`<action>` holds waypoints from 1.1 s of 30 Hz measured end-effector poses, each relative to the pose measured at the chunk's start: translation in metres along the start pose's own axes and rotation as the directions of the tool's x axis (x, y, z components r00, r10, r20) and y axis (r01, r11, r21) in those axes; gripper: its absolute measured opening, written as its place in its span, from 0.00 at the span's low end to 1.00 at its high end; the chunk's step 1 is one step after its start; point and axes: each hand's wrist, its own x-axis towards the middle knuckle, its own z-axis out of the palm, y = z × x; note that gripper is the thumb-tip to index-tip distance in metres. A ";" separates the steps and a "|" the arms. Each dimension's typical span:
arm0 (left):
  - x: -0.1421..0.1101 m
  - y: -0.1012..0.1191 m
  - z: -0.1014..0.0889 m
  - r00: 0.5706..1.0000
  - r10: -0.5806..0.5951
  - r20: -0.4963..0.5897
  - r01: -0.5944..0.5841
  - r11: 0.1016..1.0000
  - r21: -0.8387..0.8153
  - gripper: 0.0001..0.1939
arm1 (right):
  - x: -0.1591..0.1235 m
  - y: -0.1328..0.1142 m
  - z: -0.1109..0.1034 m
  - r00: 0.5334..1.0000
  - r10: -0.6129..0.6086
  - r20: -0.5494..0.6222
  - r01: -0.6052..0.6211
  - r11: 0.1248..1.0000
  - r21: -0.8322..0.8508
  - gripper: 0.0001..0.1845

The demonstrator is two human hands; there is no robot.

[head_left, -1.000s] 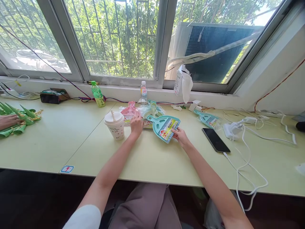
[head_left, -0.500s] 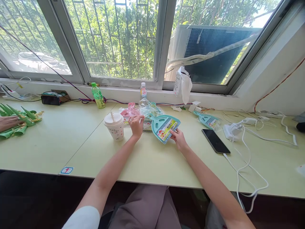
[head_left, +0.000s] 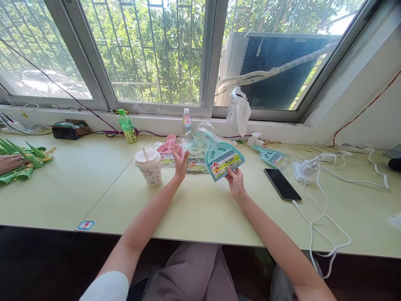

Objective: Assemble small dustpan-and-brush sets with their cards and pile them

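My right hand (head_left: 235,180) grips the lower edge of a teal mini dustpan-and-brush set (head_left: 223,158) with a yellow printed label, its handle pointing up and away. My left hand (head_left: 181,161) is raised with its fingers stretched up, holding nothing, between the white paper cup and the held set. Just behind it lies a pink dustpan-and-brush set (head_left: 171,142). Another teal set (head_left: 198,144) in clear plastic wrapping lies beside the pink one, partly behind the held set.
A lidded white cup with a straw (head_left: 148,167) stands left of my left hand. Behind are a green bottle (head_left: 127,126) and a clear bottle (head_left: 187,121). On the right lie a phone (head_left: 282,184), cables and another teal set (head_left: 271,157). Another person's hand (head_left: 12,163) touches green pieces at far left.
The held teal dustpan set has turned more upright and shifted slightly right. My left hand has come away from its handle, moved a little left and opened its fingers.
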 end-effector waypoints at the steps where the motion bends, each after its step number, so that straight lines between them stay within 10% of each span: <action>1: 0.003 -0.003 0.002 0.987 -0.061 0.147 0.079 0.990 -0.116 0.30 | 0.000 -0.001 0.000 1.000 0.000 0.003 0.000 1.000 -0.006 0.24; 4: 0.008 -0.011 0.006 0.861 -0.175 0.477 0.353 0.881 -0.314 0.28 | -0.001 -0.001 0.001 0.999 0.023 0.037 -0.021 0.998 -0.061 0.24; 12: -0.018 -0.009 0.014 0.571 -0.189 0.799 0.637 0.715 -0.286 0.28 | -0.004 0.002 0.003 0.998 -0.036 -0.042 0.029 0.989 -0.147 0.24; 21: -0.020 -0.012 0.020 0.736 -0.283 0.615 0.601 0.691 -0.402 0.25 | -0.006 -0.001 0.007 0.993 0.041 0.111 -0.016 0.976 -0.218 0.24; 28: -0.039 -0.007 0.024 0.408 -0.194 0.892 0.746 0.633 -0.204 0.29 | -0.009 0.000 0.008 1.000 -0.016 0.013 0.017 0.990 -0.140 0.24; 30: -0.043 -0.005 0.029 0.460 -0.179 0.869 0.736 0.625 -0.261 0.30 | -0.008 0.001 0.008 1.000 -0.009 0.008 0.010 0.995 -0.101 0.24; 33: -0.044 -0.002 0.034 0.678 -0.201 0.707 0.638 0.639 -0.431 0.31 | -0.009 0.003 0.009 1.000 0.016 0.020 -0.014 0.998 -0.067 0.25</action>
